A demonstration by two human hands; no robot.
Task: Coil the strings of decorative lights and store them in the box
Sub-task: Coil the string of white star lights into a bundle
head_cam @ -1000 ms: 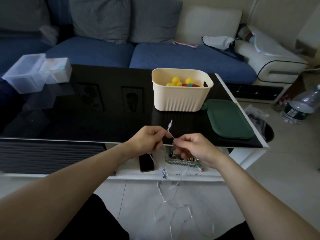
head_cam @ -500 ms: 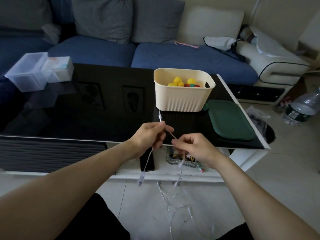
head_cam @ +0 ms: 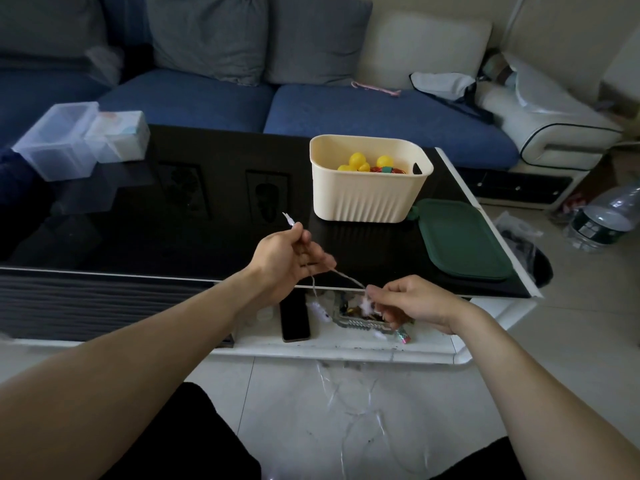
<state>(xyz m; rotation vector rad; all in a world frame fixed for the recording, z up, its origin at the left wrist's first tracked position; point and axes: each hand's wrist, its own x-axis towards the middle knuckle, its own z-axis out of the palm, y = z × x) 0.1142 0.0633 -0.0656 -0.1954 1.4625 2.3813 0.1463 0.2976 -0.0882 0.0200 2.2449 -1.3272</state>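
A thin clear string of lights (head_cam: 348, 278) stretches between my two hands above the table's front edge. My left hand (head_cam: 287, 258) grips one end, whose tip sticks up past the fingers, with a loop hanging below. My right hand (head_cam: 412, 303) pinches the string further along. The rest of the string trails down onto the floor tiles in a loose tangle (head_cam: 349, 407). A cream ribbed box (head_cam: 369, 192) stands on the black table, holding yellow balls and coloured wire. Its green lid (head_cam: 462, 239) lies flat to the right of it.
The black glass table (head_cam: 156, 216) carries clear plastic boxes (head_cam: 65, 142) at its far left. A phone (head_cam: 294, 317) and a glass ashtray (head_cam: 360, 322) lie on the white lower shelf. A blue sofa (head_cam: 346, 112) stands behind. A water bottle (head_cam: 606, 216) lies at right.
My left hand has lifted up and to the left, pulling the string's end with it. My right hand has dropped slightly, so the stretch of string between them is longer.
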